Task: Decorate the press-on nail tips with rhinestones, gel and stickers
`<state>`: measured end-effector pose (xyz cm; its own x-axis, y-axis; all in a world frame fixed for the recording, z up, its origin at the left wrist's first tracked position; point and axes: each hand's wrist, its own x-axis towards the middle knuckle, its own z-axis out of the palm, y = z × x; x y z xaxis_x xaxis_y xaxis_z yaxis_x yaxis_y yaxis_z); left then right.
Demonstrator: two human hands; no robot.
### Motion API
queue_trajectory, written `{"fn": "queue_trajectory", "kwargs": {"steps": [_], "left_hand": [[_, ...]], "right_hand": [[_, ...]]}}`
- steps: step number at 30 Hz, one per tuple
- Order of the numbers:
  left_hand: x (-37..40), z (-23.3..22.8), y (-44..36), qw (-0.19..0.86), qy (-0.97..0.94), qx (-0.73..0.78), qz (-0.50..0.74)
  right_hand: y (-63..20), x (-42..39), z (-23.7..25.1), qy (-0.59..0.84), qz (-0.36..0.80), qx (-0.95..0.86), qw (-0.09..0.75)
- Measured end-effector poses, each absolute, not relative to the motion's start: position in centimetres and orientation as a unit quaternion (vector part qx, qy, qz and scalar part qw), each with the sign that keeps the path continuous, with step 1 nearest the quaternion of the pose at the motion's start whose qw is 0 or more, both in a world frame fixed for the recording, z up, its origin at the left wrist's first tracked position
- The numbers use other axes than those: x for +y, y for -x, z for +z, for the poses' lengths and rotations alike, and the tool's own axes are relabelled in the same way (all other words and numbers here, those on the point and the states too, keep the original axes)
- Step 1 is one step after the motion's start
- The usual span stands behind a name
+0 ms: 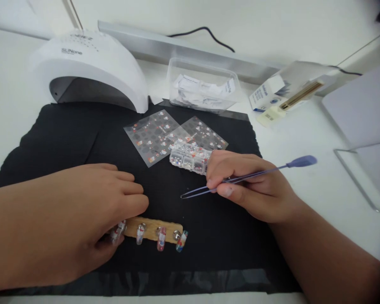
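The wooden bar [150,229] runs left to right on the black cloth [221,249], its nail tips [161,239] along the near edge. The left hand [107,198], nearer, curls over the bar's left end, hiding it; whether its fingers pinch, I cannot tell. Beyond the bar's right end, the right hand [253,196] pinches tweezers [272,169]; the speck at their points is hard to identify.

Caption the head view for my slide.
Right fingers hold purple tweezers over a black mat; left fingers curl at a wooden strip bearing decorated nails.
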<state>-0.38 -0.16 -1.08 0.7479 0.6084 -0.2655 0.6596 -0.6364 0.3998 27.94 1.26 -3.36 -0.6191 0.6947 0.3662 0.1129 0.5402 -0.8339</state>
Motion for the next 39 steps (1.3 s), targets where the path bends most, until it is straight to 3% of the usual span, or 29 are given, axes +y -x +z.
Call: {"fn": "queue_trajectory", "kwargs": {"steps": [8,16,24,32,39], "left_hand": [[0.5,-0.9,0.1,0.284,-0.901,0.305,-0.122],[0.3,-0.4,-0.2,0.243,-0.908,0.303,-0.154],[0.3,-1.1,0.4,0.255,-0.925,0.271,-0.073],[0.3,-1.4,0.4,0.201,-0.946,0.253,-0.016],[0.0,-1.5,0.7,0.156,-0.955,0.252,0.012]], "right_hand": [[-28.1,1.3,-3.4,0.261,0.403,-0.807,0.343],[-28.2,1.1,-3.4,0.274,0.422,-0.791,0.347],[-28.0,0.7,-3.6,0.262,0.442,-0.762,0.393],[-26.8,-0.7,-3.8,0.236,0.475,-0.704,0.472],[-26.0,-0.8,-3.7,0.235,0.488,-0.705,0.458]]}}
